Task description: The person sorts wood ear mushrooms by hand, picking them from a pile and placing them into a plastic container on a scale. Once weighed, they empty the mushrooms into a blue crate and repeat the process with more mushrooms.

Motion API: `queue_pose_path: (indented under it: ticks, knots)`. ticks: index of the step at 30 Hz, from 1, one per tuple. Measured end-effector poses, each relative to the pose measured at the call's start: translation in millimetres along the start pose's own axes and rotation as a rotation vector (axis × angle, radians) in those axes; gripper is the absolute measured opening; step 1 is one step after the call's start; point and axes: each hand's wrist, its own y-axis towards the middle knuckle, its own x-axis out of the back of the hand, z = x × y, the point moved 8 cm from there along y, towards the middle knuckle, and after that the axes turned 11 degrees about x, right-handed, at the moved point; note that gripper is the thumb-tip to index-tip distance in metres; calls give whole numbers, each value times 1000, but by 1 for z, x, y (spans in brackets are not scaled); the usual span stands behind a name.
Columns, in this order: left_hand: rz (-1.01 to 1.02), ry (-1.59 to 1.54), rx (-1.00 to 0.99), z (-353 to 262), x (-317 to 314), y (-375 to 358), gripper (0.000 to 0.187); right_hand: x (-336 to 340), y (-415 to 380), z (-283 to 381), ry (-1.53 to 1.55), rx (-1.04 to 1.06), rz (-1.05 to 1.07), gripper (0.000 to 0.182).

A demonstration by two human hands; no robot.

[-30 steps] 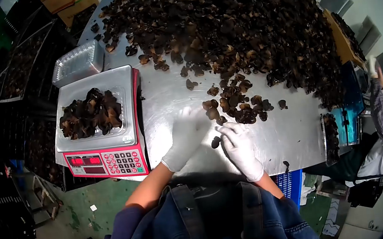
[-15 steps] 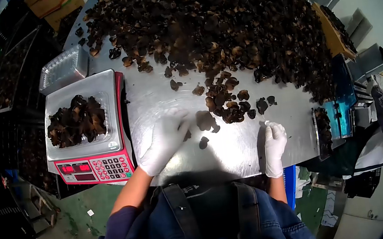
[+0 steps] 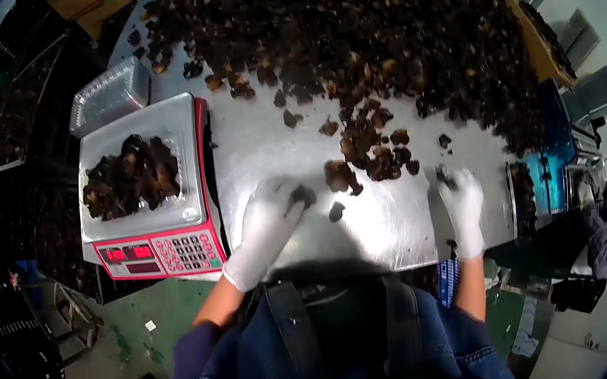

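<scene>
On the near steel table (image 3: 393, 231), the gloved left hand (image 3: 265, 221) pinched one dark mushroom piece (image 3: 303, 196); the right hand (image 3: 462, 199) closed on another piece (image 3: 443, 175). Left, the scale (image 3: 149, 210) carried a part-filled tray (image 3: 134, 175). Far off, the big heap (image 3: 360, 36) remained unsorted.

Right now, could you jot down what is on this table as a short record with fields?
Surface: metal table
Main heap: large pile of dark mushrooms across the far side
Small cluster: loose mushrooms nearer the person
Scale: red scale at left, clear tray of mushrooms on it
Spare trays: stack of empty clear trays behind the scale
Left hand: white glove, fingertips on a dark piece
Right hand: white glove, touching a small dark piece
</scene>
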Motion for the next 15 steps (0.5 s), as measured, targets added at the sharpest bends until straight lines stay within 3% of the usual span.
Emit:
queue_pose_path:
  ticks: [1,2,3,4,6,8,12,15]
  knots:
    - [-6,-17,15,6,-3,0,40,14,-23,-4,-146,105,-2,24]
    - [0,-35,37,11,-6,-1,40,17,-53,-22,-187,47,237,31]
    - [4,-39,43,11,-8,0,40,30,-79,-33,37,24,338,34]
    - [-28,-32,-12,4,-10,1,39,38,-96,-40,-50,-17,402,39]
    - [-48,-25,-62,-7,-22,5,38,48,-106,-45,-159,-171,365,37]
    - [5,44,-48,-2,-52,16,32,48,-94,-21,-1,-216,207,30]
    - [-65,148,-74,10,-64,28,26,23,-50,74,305,52,-25,18]
    - [-75,109,-15,12,-53,35,24,-2,-21,120,416,130,-57,24]
